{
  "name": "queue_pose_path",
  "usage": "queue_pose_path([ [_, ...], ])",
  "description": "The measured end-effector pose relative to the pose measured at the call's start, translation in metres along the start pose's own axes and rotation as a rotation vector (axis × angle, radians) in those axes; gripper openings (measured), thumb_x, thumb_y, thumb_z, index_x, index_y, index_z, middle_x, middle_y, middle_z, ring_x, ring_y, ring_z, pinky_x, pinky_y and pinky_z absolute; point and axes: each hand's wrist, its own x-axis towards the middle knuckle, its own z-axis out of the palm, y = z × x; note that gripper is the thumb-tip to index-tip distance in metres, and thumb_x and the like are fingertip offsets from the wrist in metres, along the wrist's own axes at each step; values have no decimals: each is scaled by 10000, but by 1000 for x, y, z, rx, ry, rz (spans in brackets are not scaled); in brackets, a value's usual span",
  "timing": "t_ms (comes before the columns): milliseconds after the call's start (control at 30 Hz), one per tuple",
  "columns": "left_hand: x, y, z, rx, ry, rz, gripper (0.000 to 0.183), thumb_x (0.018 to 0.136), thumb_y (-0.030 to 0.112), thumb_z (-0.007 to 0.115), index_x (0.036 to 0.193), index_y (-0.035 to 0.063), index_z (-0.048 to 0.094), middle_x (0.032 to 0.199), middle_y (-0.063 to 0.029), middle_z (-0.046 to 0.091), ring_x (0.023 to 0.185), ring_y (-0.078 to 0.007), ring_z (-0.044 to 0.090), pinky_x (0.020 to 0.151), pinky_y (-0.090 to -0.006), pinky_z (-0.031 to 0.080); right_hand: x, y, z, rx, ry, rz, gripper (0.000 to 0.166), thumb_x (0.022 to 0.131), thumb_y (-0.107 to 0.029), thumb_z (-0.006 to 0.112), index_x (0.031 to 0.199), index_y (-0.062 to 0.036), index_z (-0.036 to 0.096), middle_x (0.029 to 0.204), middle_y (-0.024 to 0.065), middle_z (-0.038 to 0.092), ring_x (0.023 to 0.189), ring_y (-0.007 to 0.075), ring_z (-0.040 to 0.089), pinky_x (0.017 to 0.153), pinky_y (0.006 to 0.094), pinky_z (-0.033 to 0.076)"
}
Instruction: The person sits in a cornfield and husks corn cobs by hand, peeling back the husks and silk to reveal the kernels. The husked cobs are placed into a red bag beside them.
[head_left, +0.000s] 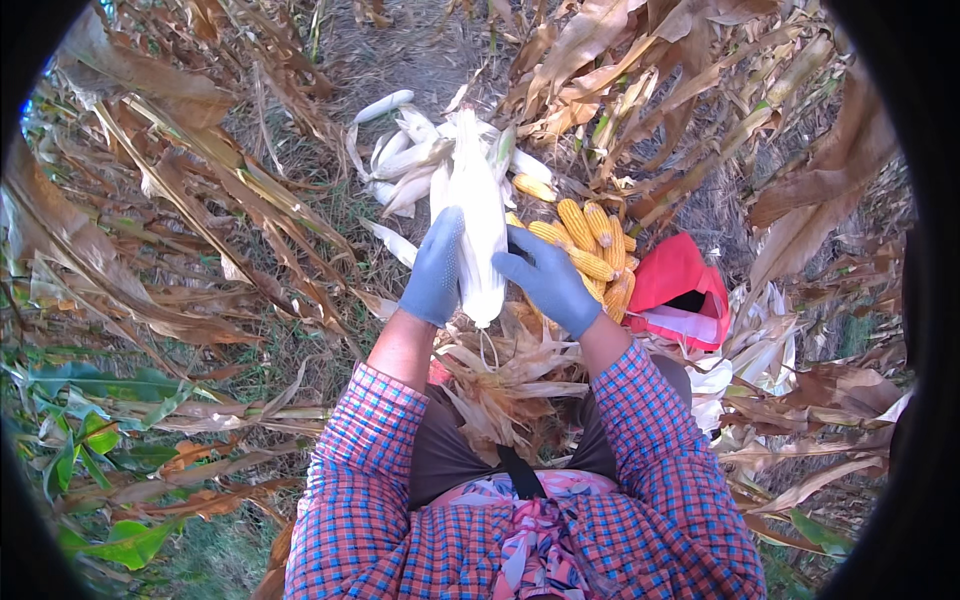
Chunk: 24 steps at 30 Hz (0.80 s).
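An ear of corn (480, 217) in pale, dry husk lies lengthwise between my hands, its blunt stalk end toward me. My left hand (436, 266), in a grey-blue glove with small dots, holds its left side. My right hand (553, 279), gloved alike, has its thumb over the ear's right edge; its fingertips are partly hidden. Just beyond the right hand is a pile of husked yellow corn cobs (592, 240). Farther ahead lie several ears in pale husks (409, 161), partly behind the held ear. Loose dry husks (517, 375) are heaped between my legs.
A red fabric item (679, 289) with a dark opening lies right of the cobs. More stripped husks (769, 337) lie beside it. Dry corn stalks and leaves (202, 195) crowd both sides. Green leaves (97, 442) grow at the lower left. Bare soil (405, 52) shows ahead.
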Motion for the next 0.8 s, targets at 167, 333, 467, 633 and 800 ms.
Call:
queue_pose_path([
  [167, 6, -27, 3, 343, 120, 118, 271, 939, 214, 517, 1109, 3, 536, 999, -57, 576, 935, -114, 555, 806, -255, 442, 14, 5, -1, 29, 263, 86, 381, 824, -281, 676, 1033, 21, 574, 909, 121, 638, 791, 155, 606, 734, 295, 498],
  [333, 2, -30, 19, 868, 134, 296, 369, 875, 166, 607, 1195, 2, 525, 1111, -103, 585, 1010, -153, 562, 866, -279, 446, 17, 9, -9, -125, 344, 40, 450, 800, -355, 681, 1000, 31, 568, 890, 161, 676, 799, 223, 667, 712, 337, 514],
  [467, 0, -24, 24, 701, 42, 223, 397, 875, 133, 605, 1235, -2, 506, 1130, -90, 574, 1021, -146, 551, 892, -287, 442, 14, 5, -16, -154, 330, 34, 398, 822, -332, 659, 978, 19, 556, 854, 182, 666, 786, 277, 666, 699, 357, 511],
  [633, 1, -21, 25, 489, 13, 180, 407, 870, 106, 599, 1247, -11, 497, 1154, -80, 562, 1042, -138, 531, 917, -281, 425, 9, 2, -19, -260, 357, -120, 278, 868, -274, 593, 954, -19, 525, 783, 224, 629, 728, 384, 629, 630, 435, 494],
  [800, 4, -25, 22, 545, -6, 176, 404, 868, 109, 602, 1242, -9, 500, 1147, -79, 563, 1057, -137, 521, 934, -281, 412, 7, 0, -18, -472, 370, -108, 208, 889, -233, 512, 950, -34, 498, 735, 243, 609, 693, 431, 597, 614, 515, 474],
])
